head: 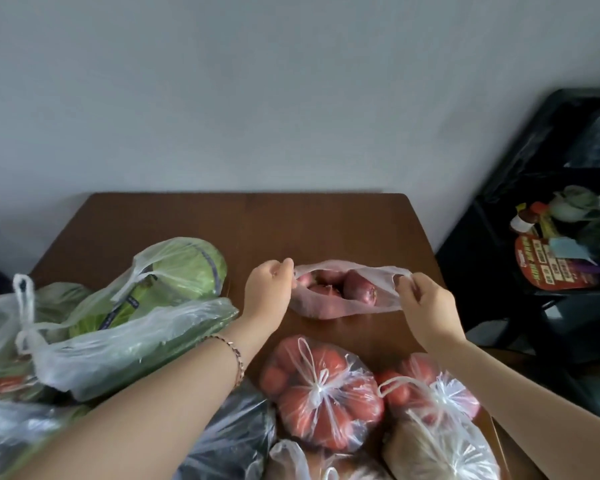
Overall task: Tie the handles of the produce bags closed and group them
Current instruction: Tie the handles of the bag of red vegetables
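Left hand (267, 289) and right hand (421, 303) are pinching handles of the thin pink onion bag (340, 303) (mouth open); overstretching risks tearing the film.

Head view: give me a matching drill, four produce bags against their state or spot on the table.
Things:
1. red onion bag
2. near tomato bag
3. cabbage bag
4. long greens bag

States:
A. lies in front of the cabbage, handle loop sticking up at its left end
B. mouth held open between left hand and right hand
C. handles already knotted on top
D. far left of the table, round pale green head inside

Pairs: 1-B, 2-C, 3-D, 4-A
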A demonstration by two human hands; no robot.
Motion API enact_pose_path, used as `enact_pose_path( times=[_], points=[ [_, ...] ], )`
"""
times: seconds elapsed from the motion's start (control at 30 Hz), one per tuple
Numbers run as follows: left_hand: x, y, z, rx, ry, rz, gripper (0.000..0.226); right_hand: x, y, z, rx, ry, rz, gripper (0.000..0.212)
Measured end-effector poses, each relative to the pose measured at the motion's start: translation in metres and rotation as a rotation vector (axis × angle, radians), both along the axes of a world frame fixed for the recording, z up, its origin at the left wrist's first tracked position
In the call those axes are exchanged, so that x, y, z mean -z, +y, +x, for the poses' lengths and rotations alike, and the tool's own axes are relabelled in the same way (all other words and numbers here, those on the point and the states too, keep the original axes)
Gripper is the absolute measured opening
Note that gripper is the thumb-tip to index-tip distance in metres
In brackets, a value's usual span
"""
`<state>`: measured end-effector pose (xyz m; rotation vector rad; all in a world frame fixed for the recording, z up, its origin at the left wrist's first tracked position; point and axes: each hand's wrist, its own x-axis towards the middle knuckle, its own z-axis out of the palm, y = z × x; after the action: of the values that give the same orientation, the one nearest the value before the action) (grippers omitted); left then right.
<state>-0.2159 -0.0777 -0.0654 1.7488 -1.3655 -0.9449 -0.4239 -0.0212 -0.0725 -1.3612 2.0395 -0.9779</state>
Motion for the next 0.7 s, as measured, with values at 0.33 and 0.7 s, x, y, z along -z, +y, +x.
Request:
enact_pose_path(
  times=[0.33,0.7],
  points=[
    [0.006,0.041,0.016,0.232,-0.155,-0.303,0.032,-0.004,0.043,0.001,-0.060,-0.035,-0.037,0.033],
    [0.000,-0.010,0.031,0.402,-1.159,-0.664,0.014,0.005,0.059,-0.001,-0.013,-0.042,-0.027,0.035]
  ],
)
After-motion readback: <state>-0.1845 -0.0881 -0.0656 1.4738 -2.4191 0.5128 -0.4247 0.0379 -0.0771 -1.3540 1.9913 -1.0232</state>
